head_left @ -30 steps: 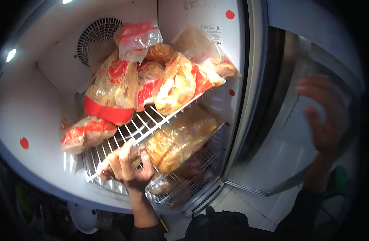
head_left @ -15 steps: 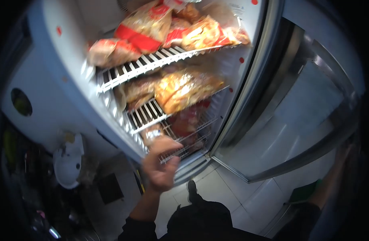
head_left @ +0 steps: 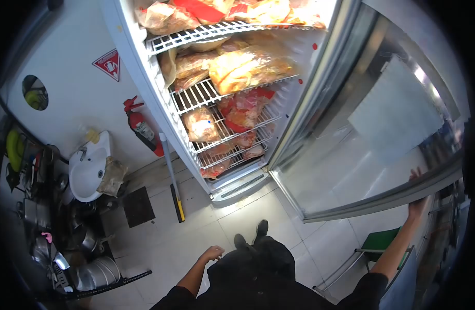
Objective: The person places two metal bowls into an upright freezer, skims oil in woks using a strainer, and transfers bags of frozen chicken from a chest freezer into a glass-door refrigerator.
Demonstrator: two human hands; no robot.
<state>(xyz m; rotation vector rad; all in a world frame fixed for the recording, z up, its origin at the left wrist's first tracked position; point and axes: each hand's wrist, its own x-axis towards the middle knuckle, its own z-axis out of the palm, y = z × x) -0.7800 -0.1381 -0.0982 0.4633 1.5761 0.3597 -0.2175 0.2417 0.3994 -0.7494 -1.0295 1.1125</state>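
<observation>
The right hand (head_left: 416, 207) reaches behind the open glass door (head_left: 351, 204), fingers extended; grip unclear. The left hand (head_left: 213, 253), near the legs (head_left: 273, 253), curls loosely, closure unclear. Bagged meat (head_left: 247, 67) lies on wire shelves (head_left: 193, 99).

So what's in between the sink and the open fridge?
In the head view, a red fire extinguisher and a long-handled tool are between the sink and the fridge.
</observation>
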